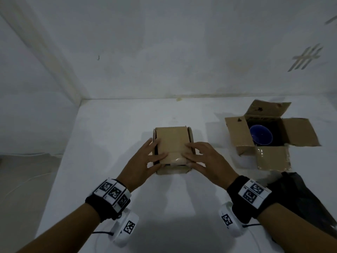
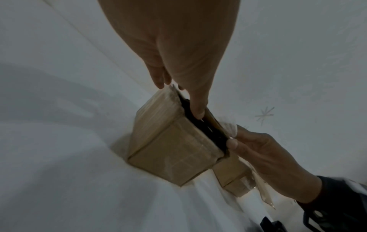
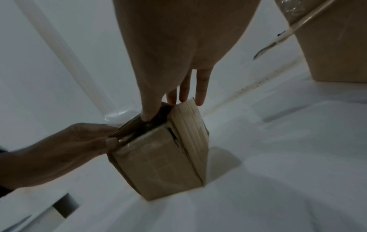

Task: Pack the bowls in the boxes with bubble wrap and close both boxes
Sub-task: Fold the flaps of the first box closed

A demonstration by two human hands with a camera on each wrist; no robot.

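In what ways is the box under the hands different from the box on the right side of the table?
The small box has its top flaps folded down, nearly closed; the large box has all four flaps spread open. The left hand and right hand press on the small box; nothing touches the large box. The small box's contents are hidden; the large box shows a blue bowl with no bubble wrap visible over it. Both are brown cardboard and stand on the white table.

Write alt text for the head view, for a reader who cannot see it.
Two hands press down the top flaps of a small cardboard box on a white table: left hand at its left edge, right hand at its right. To the right stands a second box, flaps open, with a blue bowl inside.
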